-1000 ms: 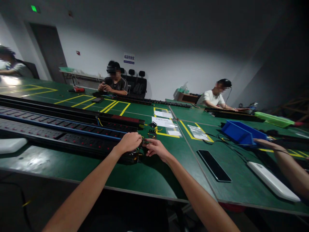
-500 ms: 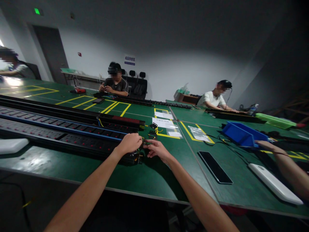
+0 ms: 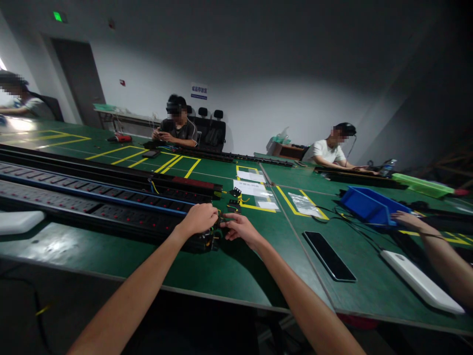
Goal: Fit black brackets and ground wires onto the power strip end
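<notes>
Long black power strips (image 3: 125, 215) with rows of sockets and red marks lie across the left of the table, a blue strip (image 3: 111, 193) running along them. At their right end, wires and small parts (image 3: 214, 229) stick out. My left hand (image 3: 199, 218) rests over that end with its fingers closed on something among the wires. From the right, my right hand (image 3: 240, 229) meets it, thumb and finger pinched at the same spot. What the fingertips hold is too small and dark to make out. Just beyond lie small black brackets (image 3: 234, 203) with a yellow wire.
On the green table (image 3: 266, 261) lie a dark phone (image 3: 328, 256), a white slab-like device (image 3: 421, 281) and a plastic bag (image 3: 303, 204). A co-worker's hand (image 3: 408, 220) is at the blue bin (image 3: 369, 204). Other people sit at the far side and left.
My two hands stay at the strip's end with hardly any movement. The co-worker's hand at the blue bin has shifted slightly, and the person opposite has lowered their hands a little.
</notes>
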Motion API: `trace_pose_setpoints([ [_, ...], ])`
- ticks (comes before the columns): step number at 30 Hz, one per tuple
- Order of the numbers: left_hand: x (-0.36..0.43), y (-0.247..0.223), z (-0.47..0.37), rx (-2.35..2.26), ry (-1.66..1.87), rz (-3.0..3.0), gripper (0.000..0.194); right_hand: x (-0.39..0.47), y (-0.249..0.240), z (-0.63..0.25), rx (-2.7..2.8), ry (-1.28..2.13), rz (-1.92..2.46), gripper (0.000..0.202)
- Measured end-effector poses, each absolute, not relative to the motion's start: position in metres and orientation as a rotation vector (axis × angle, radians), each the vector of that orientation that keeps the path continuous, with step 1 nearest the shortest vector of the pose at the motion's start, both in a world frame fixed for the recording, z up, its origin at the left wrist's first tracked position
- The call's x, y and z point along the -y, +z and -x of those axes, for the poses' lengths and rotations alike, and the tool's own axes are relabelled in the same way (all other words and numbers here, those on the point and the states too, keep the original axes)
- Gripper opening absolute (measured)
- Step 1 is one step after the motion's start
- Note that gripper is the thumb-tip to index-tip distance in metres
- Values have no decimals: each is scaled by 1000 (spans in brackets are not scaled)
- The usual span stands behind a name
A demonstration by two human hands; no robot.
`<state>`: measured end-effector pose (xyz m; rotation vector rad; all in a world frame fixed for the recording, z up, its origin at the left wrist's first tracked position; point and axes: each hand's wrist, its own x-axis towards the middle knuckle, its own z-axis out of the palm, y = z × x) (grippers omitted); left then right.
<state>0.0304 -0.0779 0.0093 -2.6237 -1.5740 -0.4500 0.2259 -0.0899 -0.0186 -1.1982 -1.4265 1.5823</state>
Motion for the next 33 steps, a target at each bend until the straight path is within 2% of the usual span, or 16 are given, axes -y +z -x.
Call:
trace_pose_setpoints([
  [7,78,9,-29,1554,-442,2629,31,86,-22,-225,1374,1528,1202,42],
  [12,78,10,-29,1559,-444,2635,31,70,-32,-237,1151,1272,1233,35],
  [16,80,11,-30,1578,-445,2636,31,55,-42,-259,1160,884,1415,37],
  [19,81,12,-30,1574,-441,2633,31,49,-49,-269,1541,418,1557,45],
  [22,82,13,-30,1566,-431,2617,31,47,-55,-268,1894,144,1611,56],
  [27,83,13,-31,1570,-425,2608,31,46,-62,-261,2167,62,1691,61],
  [33,84,13,-32,1628,-447,2607,27,47,-62,-263,2234,63,1735,61],
])
